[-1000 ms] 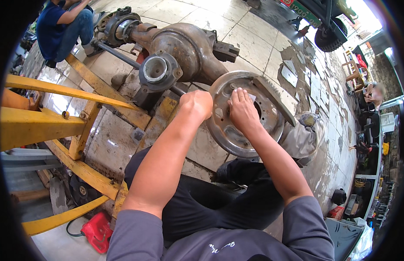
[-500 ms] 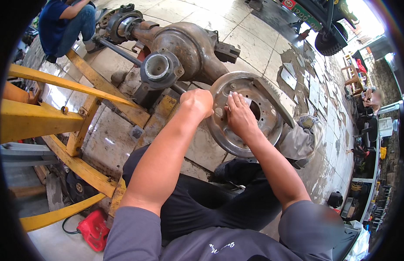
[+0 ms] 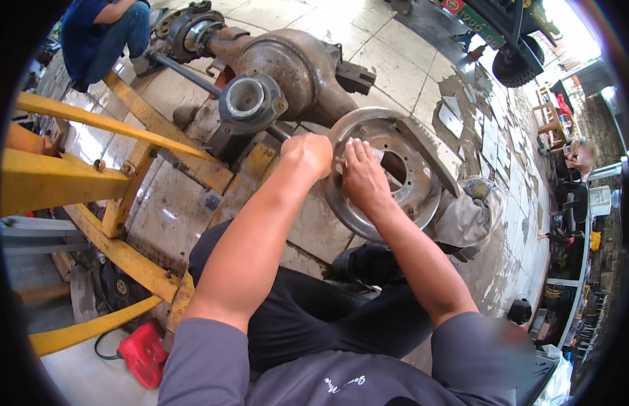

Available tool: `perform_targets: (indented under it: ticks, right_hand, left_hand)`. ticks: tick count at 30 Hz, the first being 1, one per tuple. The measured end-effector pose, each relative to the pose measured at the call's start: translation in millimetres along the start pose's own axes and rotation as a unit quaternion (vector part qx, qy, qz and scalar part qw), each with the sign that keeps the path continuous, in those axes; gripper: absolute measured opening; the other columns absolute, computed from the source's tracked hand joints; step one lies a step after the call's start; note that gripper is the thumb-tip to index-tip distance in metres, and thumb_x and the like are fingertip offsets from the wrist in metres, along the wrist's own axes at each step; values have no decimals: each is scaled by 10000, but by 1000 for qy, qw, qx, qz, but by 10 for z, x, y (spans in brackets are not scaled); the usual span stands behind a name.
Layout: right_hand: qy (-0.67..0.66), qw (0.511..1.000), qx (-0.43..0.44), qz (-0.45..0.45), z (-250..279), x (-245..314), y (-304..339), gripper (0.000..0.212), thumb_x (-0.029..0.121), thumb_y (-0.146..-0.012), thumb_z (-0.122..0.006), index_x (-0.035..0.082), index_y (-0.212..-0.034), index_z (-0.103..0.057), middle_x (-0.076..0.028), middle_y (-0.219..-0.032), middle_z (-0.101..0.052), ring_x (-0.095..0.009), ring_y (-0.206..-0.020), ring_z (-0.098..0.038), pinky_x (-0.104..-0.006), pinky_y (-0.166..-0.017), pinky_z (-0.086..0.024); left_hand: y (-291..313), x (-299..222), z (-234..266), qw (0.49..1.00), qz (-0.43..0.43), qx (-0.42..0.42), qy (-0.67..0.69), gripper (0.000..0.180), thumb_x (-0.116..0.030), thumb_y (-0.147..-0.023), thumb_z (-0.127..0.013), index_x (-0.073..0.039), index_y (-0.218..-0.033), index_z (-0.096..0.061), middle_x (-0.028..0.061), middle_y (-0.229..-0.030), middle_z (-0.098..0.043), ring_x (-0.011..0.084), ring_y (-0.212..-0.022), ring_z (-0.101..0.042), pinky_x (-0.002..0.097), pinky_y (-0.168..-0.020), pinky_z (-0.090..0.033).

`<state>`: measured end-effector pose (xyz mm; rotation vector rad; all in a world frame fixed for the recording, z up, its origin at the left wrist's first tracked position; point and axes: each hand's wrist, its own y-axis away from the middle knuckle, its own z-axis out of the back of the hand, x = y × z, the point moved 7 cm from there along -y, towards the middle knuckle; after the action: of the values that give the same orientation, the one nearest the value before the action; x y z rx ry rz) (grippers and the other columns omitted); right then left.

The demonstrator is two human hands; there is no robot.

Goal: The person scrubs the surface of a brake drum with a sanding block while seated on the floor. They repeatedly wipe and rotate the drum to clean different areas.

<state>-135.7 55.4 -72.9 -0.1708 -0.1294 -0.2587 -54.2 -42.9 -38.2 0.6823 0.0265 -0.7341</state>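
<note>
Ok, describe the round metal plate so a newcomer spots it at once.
Start at the big rusty axle housing near the top. Below its right end is the round metal plate, the right hand over its face. Unlike its neighbours, it is a broad disc with several holes.

the right hand [image 3: 365,178] is farther left on the round plate [image 3: 417,186], baring more of its centre hole [image 3: 396,166].

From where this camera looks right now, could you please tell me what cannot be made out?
In the head view:
Left hand: its underside and grip, hidden by its back.
Right hand: whatever lies under its palm on the round metal plate, covered by the hand.
White piece beside it: too small to identify.
Crouching person: head cut off by the upper edge.
</note>
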Motion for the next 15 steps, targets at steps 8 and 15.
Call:
perform_targets:
  ticks: [8, 15]
  right_hand:
    - [-19, 999, 28, 26, 29, -83, -98, 462, 227, -994, -494, -73, -1346, -475, -280, -1413, -469, -422, -1337, -434, -464, -1121, -350]
    - [-31, 998, 19, 52, 42, -104, -15, 449, 226, -995, -495, -74, -1330, -486, -275, -1390, -494, -417, -1340, -431, -465, -1121, -349]
  left_hand:
    - [25, 121, 16, 999, -28, 31, 11, 448, -347, -821, -769, -17, -1115, -698, 171, -1151, -688, 312, -1088, -655, 410, -929, -527]
    - [53, 109, -53, 997, -32, 66, 1, 448, -336, -791, -793, -43, -1118, -707, 153, -1154, -691, 311, -1078, -658, 406, -936, -526]
